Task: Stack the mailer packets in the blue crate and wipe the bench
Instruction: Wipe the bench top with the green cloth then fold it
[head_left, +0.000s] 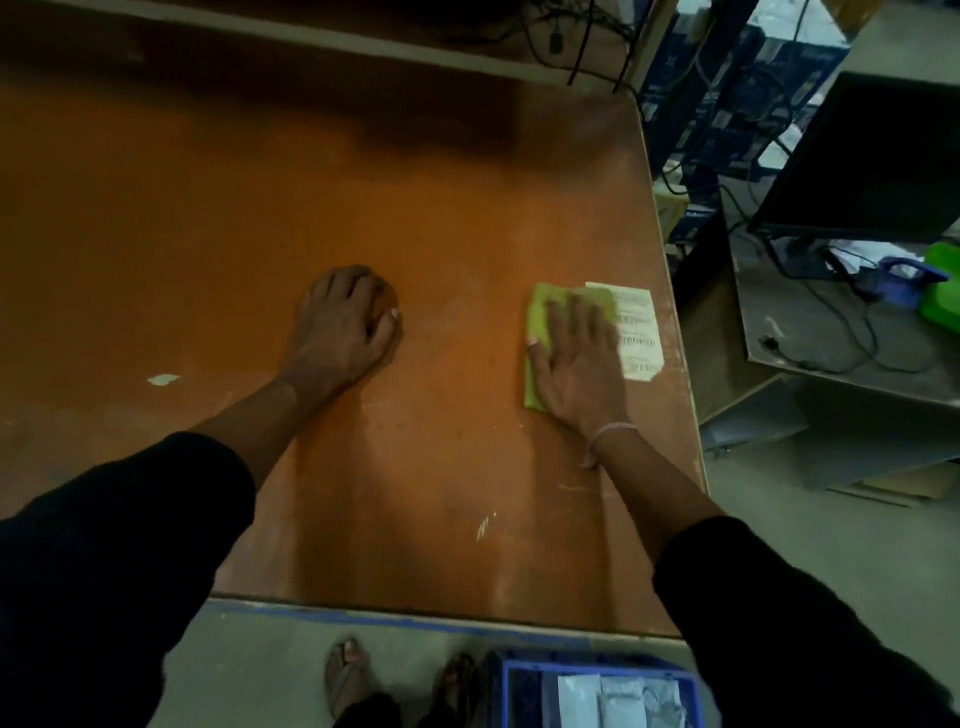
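Matt, scuffed wooden bench (260, 208); soft green cloth (540, 317); torn paper label (636, 332).

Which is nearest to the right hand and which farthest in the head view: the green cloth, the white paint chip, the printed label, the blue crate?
1. Green cloth, under the right hand.
2. Printed label, just right of it.
3. Blue crate, on the floor below.
4. White paint chip, far left on the bench.

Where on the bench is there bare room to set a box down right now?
The bench is bare left of and beyond the left hand, and between it and the right hand. It is crowded at the right edge, where that hand presses the green cloth beside the stuck label.
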